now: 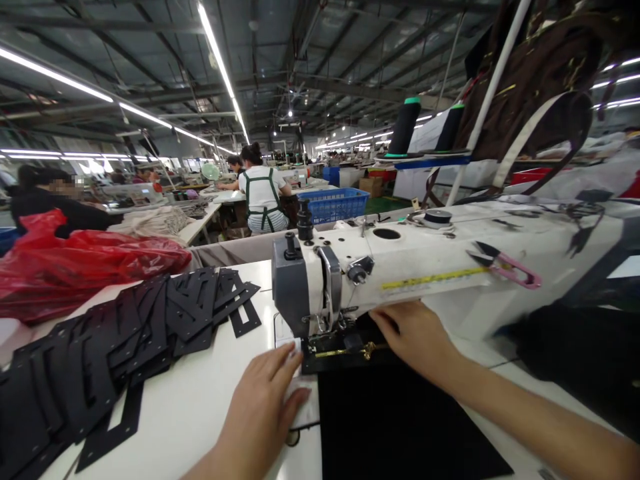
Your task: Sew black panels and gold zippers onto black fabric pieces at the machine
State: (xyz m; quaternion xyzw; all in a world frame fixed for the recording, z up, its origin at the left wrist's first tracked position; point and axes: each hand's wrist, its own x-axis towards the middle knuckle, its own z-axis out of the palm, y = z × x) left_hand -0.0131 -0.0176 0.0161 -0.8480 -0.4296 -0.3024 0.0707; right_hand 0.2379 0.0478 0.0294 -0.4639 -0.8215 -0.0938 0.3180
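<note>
A white industrial sewing machine [400, 267] stands in front of me on a white table [190, 400]. Under its needle lies a black panel [395, 427] with a gold zipper [350, 351] along its far edge. My left hand [265, 407] lies flat with fingers stretched out on the table, fingertips at the panel's left end by the needle. My right hand [415, 337] rests on the panel under the machine arm, fingers pressed down next to the zipper's right end.
A fanned stack of black cut frame pieces [125, 340] covers the table's left. A red plastic bag [75, 267] lies behind it. Pink thread snips [505, 265] sit on the machine arm. Dark fabric [580, 347] lies at right. Other people work at tables behind.
</note>
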